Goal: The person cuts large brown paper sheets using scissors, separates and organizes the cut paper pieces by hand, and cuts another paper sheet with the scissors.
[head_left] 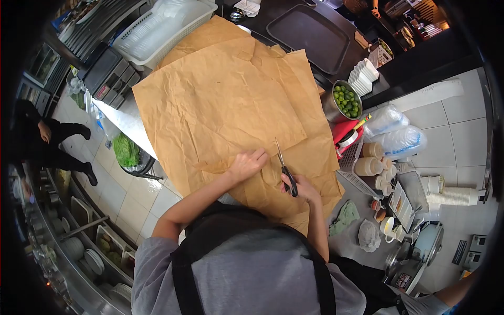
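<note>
Large creased sheets of brown kraft paper point(226, 100) lie stacked in front of me, spreading over the counter. My left hand point(249, 164) is closed on the near part of the paper, knuckles up and fingers curled at its edge. In my right hand point(302, 189) are black-handled scissors point(287, 177), my fingers through the handles. Their thin metal blades point away from me and lie over the paper, just right of my left hand. The blades look nearly together.
A steel container of limes point(346, 100) stands right of the paper, near a basket of sauce bottles point(369, 166). Behind are a dark tray point(308, 38) and a white basket of plastic containers point(157, 37). A green cloth point(344, 217) lies at right. Another person point(50, 139) stands at left.
</note>
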